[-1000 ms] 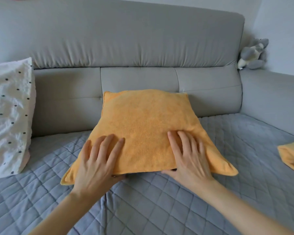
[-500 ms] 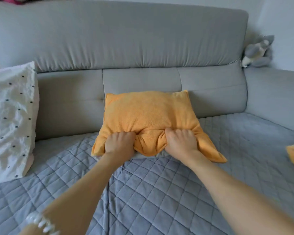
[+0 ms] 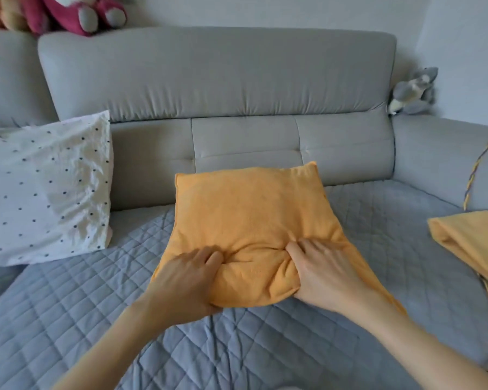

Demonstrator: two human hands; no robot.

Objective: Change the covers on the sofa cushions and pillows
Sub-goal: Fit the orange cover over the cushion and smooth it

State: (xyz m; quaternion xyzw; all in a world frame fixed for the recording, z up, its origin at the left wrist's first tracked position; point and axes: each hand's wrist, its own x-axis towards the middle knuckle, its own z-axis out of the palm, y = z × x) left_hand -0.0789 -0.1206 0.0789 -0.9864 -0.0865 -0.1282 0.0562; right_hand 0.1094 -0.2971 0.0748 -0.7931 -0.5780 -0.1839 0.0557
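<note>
Both hands had shifted from fists bunched at the orange pillow's (image 3: 248,220) near edge half a second before to a looser grip, and the view had risen, so plush toys (image 3: 76,12) on top of the sofa back (image 3: 217,74) had come into sight. The left hand (image 3: 185,277) gripped the pillow's near left part, fingers curled into the cloth and thumb tucked under the edge. The right hand (image 3: 321,271) held the near right part, its fingers pressed down into the cover and its palm against the bulge between the two hands. That bulge was puckered into folds. The pillow lay on the quilted grey throw (image 3: 96,305) over the seat, its far edge close to the lower back cushions (image 3: 245,139), whether touching could not be told.

To the left, a white dotted pillow (image 3: 45,190) leaned against the back, well apart from the orange one. To the right, a second orange piece (image 3: 471,243) lay on the seat, cut by the frame edge, and a striped cord (image 3: 473,167) ran down beside it. A grey plush toy (image 3: 412,91) sat in the corner where the back met the side arm. Nothing lay between the hands and the pillow; both forearms crossed the throw from the near edge.
</note>
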